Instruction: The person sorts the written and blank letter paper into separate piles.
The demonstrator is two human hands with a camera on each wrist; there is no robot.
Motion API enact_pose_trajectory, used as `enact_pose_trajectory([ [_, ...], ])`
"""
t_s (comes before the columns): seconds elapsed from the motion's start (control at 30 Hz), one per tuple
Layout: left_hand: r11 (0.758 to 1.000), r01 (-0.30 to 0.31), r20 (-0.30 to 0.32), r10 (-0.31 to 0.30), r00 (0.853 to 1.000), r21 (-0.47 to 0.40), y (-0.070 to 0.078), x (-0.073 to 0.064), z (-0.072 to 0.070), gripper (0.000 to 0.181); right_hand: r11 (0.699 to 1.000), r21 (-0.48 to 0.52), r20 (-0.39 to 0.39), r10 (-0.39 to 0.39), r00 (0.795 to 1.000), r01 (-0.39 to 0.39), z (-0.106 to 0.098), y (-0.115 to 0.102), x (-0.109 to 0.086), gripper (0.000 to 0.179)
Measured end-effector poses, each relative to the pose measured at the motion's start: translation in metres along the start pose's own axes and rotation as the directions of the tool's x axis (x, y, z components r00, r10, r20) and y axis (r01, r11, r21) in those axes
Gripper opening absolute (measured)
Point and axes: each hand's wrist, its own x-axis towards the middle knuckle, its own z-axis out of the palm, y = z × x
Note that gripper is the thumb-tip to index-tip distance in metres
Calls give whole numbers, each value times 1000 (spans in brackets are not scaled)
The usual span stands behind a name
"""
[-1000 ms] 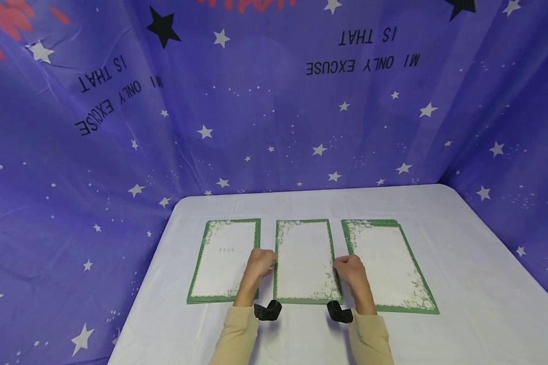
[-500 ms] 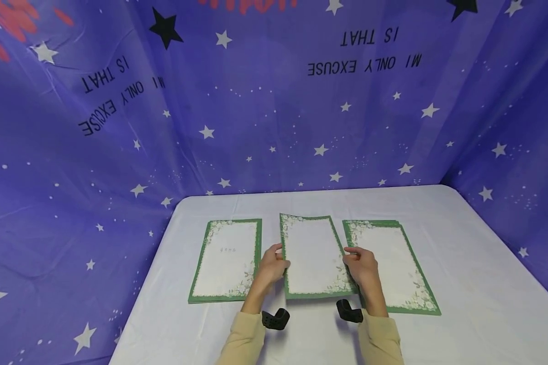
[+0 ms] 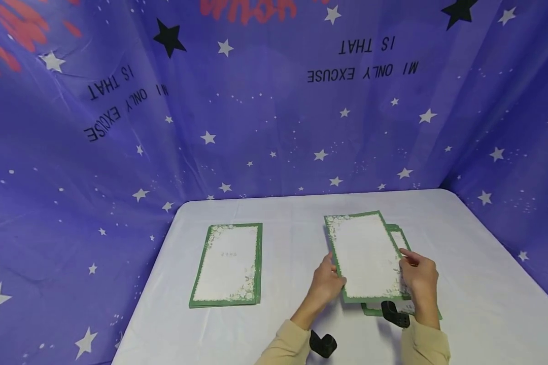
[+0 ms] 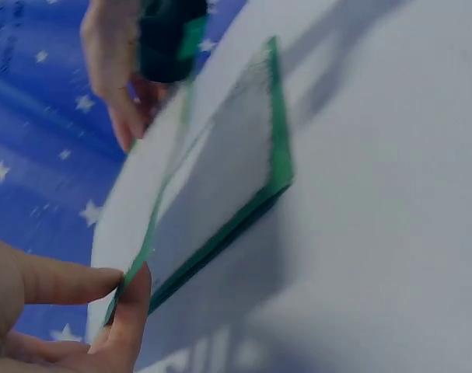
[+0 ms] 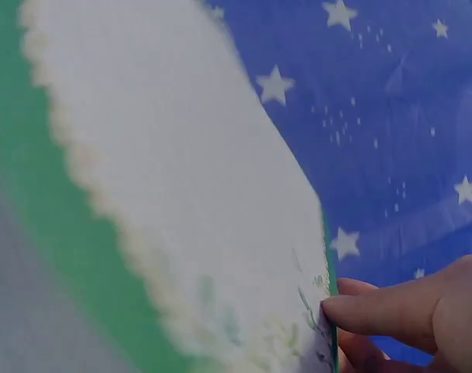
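Observation:
Both hands hold up a sheet of paper (image 3: 365, 256) with a green border and pale flower print in its corners. My left hand (image 3: 325, 281) pinches its left edge between thumb and fingers, as the left wrist view shows with the sheet's edge (image 4: 142, 252) between them. The right hand (image 3: 421, 276) pinches the opposite edge; in the right wrist view its thumb (image 5: 375, 311) lies on the printed face. Beneath the raised sheet lies the right-hand stack of matching sheets (image 4: 228, 163), mostly covered by it in the head view.
Another stack of green-bordered sheets (image 3: 228, 263) lies on the left of the white table (image 3: 292, 314), a small line of writing on its top sheet. A purple star-printed curtain (image 3: 274, 126) hangs behind and around the table. A black wrist mount (image 3: 323, 344) is on each arm.
The middle sheet was flat on the table with both hands at its sides; they have lifted it and carried it right, over the right-hand stack. The left stack stays put.

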Motion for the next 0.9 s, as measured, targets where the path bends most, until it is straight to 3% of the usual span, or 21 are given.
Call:
enact_pose_trajectory([
  [0.23,995,-36,77,29,997,92,-9,5,27,67,998,-57,13,21,1000,-20,-16,21,3,44],
  [0.3,995,-46,102,37,994,94,-13,7,30,51,998,-66,14,12,1000,-11,-14,27,2,46],
  [0.37,994,-58,125,46,991,94,-18,9,30,40,997,-73,7,-2,1000,2,-11,33,1,47],
  [0.47,993,-76,154,62,986,87,-22,10,29,37,995,-100,2,-30,1000,30,-6,37,0,48],
  [0.57,994,-72,174,57,983,78,-23,11,27,59,991,-130,1,-35,999,35,-4,39,-1,50],
  [0.9,970,-164,144,140,980,177,-30,13,23,46,976,-207,33,-56,998,61,7,36,-1,53],
])
